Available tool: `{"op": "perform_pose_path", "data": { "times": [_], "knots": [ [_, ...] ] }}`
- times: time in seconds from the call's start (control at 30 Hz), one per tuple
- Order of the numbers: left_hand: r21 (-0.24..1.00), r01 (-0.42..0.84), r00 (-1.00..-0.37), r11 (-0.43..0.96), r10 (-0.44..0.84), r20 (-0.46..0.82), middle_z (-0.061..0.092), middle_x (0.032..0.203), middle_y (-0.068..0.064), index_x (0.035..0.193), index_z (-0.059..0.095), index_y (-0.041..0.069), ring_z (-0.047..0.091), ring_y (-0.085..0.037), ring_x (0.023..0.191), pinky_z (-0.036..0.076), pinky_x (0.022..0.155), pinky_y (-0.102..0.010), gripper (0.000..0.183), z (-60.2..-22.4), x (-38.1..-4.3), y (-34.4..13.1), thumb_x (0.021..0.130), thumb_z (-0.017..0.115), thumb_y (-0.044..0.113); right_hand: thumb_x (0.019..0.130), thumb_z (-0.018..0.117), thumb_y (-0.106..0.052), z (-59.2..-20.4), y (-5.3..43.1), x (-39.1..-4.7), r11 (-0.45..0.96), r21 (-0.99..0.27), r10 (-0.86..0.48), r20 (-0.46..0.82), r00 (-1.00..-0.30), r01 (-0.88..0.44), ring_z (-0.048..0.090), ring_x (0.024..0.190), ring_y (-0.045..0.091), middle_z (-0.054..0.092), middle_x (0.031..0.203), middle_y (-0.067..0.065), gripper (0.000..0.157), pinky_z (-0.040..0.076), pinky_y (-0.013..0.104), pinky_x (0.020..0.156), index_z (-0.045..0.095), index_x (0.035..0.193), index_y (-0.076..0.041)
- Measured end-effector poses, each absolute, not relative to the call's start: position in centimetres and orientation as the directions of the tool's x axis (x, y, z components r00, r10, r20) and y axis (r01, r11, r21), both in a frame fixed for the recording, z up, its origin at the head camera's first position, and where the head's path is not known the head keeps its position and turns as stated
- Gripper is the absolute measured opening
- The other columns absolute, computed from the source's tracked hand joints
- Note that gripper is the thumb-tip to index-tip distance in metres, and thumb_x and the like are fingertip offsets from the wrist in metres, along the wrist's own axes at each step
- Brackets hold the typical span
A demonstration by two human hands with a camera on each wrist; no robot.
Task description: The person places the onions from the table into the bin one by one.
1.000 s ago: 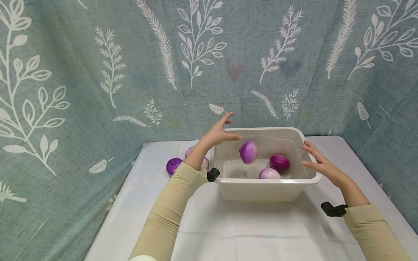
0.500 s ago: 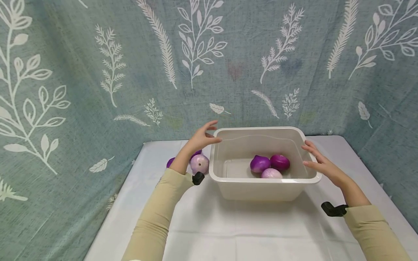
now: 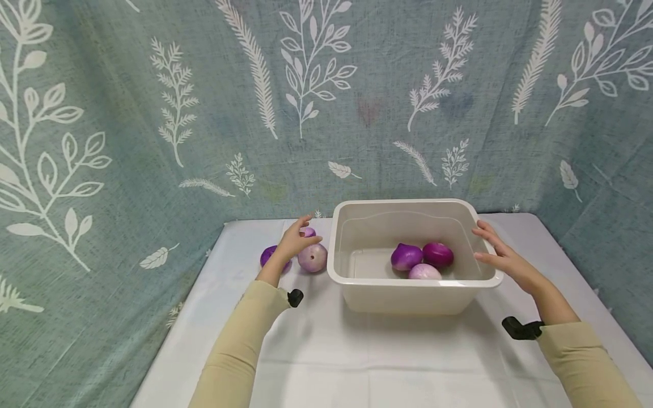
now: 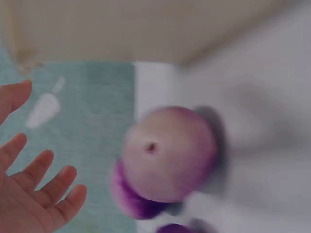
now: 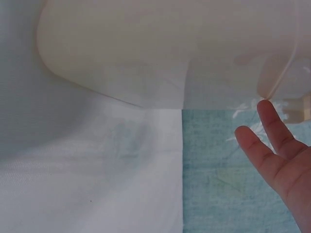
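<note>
My left hand (image 3: 292, 242), fingers spread and holding nothing, hovers over a group of onions left of the bin. The pale onion (image 3: 313, 258) sits closest to the bin. Behind it is a purple onion (image 3: 308, 232), and a darker one (image 3: 268, 256) is partly covered by my wrist. In the left wrist view the pale onion (image 4: 170, 154) shows its root end beside my spread fingers. My right hand (image 3: 502, 254) rests fingertips at the right rim of the cream plastic bin (image 3: 408, 296). Inside lie a purple onion (image 3: 406, 256), a magenta onion (image 3: 437, 255) and a pale onion (image 3: 424, 271).
A white cloth covers the table (image 3: 388, 362). Right behind the table hangs a blue-green leaf-print curtain (image 3: 357, 124), which also closes in both sides. The bin's walls stand high around the onions inside.
A purple onion dropped from mid-air into the bin beside the other two. My left hand moved from above the bin's left side, left and down to the onions outside. My right hand stayed.
</note>
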State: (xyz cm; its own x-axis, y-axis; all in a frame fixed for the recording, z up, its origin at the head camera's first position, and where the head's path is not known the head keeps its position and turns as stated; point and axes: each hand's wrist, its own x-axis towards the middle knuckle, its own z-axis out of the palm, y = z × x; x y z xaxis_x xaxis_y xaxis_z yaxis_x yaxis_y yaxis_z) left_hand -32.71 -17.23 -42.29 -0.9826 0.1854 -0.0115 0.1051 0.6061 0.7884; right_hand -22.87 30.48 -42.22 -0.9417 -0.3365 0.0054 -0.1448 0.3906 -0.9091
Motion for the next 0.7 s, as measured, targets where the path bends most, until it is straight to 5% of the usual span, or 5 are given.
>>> {"op": "perform_pose_path", "data": {
  "times": [0.4, 0.7],
  "knots": [
    [0.785, 0.137, -0.990, 0.604, 0.062, 0.125, 0.043, 0.133, -0.025, 0.131, 0.043, -0.003, 0.038, -0.037, 0.126, 0.028, 0.106, -0.046, 0.065, -49.1, -32.4, -18.2, 0.075, 0.072, 0.014, 0.094, 0.047, -0.019, -42.3, 30.4, -23.0, 0.389, -0.911, -0.331, 0.003, -0.943, -0.139, -0.018, 0.135, 0.040, -0.016, 0.153, 0.002, 0.065, 0.003, 0.077, 0.091, 0.010, 0.146, -0.004],
    [0.794, 0.063, -0.996, 0.605, -0.009, 0.086, 0.039, 0.135, -0.029, 0.138, 0.034, 0.000, 0.037, -0.042, 0.125, 0.030, 0.104, -0.050, 0.073, -52.4, -32.0, -18.5, 0.075, 0.069, 0.013, 0.094, 0.048, -0.020, -42.3, 30.4, -22.8, 0.388, -0.911, -0.327, 0.004, -0.945, -0.138, -0.018, 0.135, 0.040, -0.016, 0.153, 0.002, 0.065, 0.003, 0.077, 0.091, 0.011, 0.146, -0.004]
  ]
}}
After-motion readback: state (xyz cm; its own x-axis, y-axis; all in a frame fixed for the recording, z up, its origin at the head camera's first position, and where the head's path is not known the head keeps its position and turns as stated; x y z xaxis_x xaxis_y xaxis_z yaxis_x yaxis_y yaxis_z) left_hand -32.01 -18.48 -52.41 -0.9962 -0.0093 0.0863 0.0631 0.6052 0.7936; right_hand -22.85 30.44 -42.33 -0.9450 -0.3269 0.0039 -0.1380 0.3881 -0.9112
